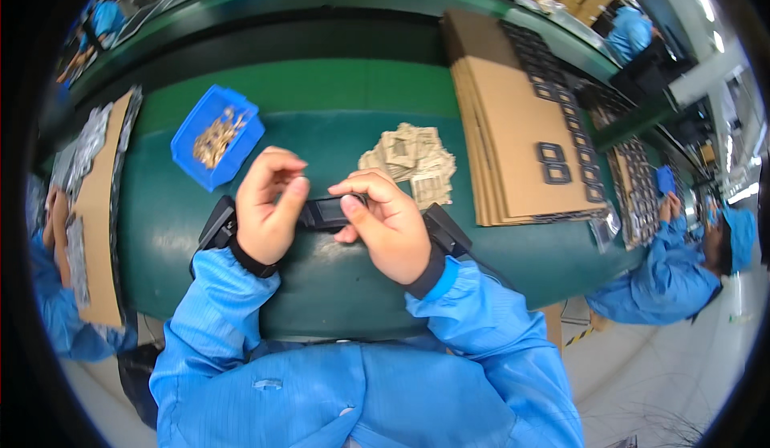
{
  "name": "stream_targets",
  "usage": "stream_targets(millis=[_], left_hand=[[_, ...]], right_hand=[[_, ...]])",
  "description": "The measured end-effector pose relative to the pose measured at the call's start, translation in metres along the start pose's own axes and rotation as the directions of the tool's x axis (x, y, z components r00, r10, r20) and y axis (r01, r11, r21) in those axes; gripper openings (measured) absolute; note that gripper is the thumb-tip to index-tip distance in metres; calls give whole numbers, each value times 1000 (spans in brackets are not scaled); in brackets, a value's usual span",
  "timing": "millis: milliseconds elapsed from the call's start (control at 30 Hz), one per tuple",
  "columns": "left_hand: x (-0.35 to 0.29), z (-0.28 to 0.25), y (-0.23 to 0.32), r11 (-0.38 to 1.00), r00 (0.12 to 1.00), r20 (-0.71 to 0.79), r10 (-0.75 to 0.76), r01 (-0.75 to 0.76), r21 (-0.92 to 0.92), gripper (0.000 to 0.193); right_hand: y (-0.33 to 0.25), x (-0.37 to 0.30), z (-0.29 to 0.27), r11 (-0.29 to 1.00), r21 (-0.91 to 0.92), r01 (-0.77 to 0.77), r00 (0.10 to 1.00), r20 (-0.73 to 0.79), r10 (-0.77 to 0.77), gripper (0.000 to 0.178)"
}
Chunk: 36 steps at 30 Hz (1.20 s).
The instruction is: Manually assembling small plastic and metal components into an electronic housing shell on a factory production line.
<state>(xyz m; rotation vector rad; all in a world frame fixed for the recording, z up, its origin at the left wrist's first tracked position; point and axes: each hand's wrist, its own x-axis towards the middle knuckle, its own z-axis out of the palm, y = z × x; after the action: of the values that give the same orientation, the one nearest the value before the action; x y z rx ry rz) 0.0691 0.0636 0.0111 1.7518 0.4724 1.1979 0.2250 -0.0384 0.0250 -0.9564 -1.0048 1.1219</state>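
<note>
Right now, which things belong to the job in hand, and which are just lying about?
Job, apparently: black part, right hand on it, left hand beside it.
Lying about, untouched, roles unclear: blue bin, beige pile, cardboard, black frames.

Bench: dark green top, glossy, dull glare near 8 o'clock. Brighter green band along the 12 o'clock side. Directly on the bench top: blue open bin at 10, sitting askew, small gold-coloured parts inside. Loose heap of flat beige pieces at 2, overlapping, well apart from bin. Stack of brown cardboard sheets just beside heap, further out between 2 and 3.
</note>
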Motion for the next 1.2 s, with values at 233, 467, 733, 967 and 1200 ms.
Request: stream_targets(millis=[233, 467, 733, 967, 1200], left_hand=[[0, 2, -8, 967, 976, -38, -214, 206, -147, 12], [-1, 9, -13, 927, 937, 58, -344, 349, -134, 12], [0, 9, -26, 934, 941, 23, -337, 337, -117, 13], [-1, 12, -28, 947, 951, 2, -308, 307, -96, 14], [-2, 11, -28, 938, 943, 35, -331, 333, -96, 24]], right_hand=[[-48, -55, -55, 911, -304, 278, 790, -468, -397, 30], [-79, -121, -207, 888, -458, 45, 549, -731, -405, 22], [-94, -101, -253, 510, -703, -496, 591, -704, -394, 20], [-100, -88, -236, -179, -942, -284, 756, -105, -645, 28], [-77, -95, -229, -235, -959, -161, 980, -126, -157, 91]])
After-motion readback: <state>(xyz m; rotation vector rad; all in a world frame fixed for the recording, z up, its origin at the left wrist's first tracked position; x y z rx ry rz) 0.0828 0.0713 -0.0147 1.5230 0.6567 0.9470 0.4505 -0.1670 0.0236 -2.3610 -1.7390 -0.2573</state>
